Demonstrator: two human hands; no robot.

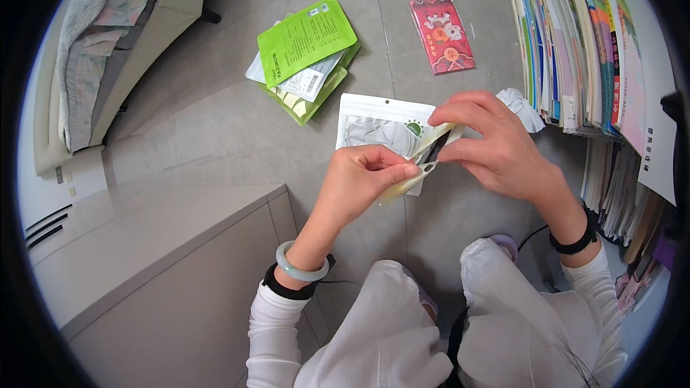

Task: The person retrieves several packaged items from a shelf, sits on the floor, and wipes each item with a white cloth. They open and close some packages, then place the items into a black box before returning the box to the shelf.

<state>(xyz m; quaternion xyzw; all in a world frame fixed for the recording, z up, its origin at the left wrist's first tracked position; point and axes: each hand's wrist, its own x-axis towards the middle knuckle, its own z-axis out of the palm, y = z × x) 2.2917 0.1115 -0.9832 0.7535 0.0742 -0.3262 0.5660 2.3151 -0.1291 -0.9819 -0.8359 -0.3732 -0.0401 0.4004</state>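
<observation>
Both hands hold a small pale-yellow plastic pouch [394,192] above the floor. My left hand [363,181] is closed, thumb and forefinger pinching its near edge around a small hang hole. My right hand [496,145] pinches the far edge between thumb and fingers. A dark gap shows between the pouch's sides; what lies inside cannot be made out. Below the hands, partly covered by them, lies a white package [374,109] with a clear window and something white and folded inside.
Green flat packages [305,39] lie stacked at the far left, a red packet [443,36] farther right. Crumpled white material [522,109] sits beside shelved books [568,43] on the right. A grey cabinet [172,244] stands at the near left, a bed [162,21] beyond it.
</observation>
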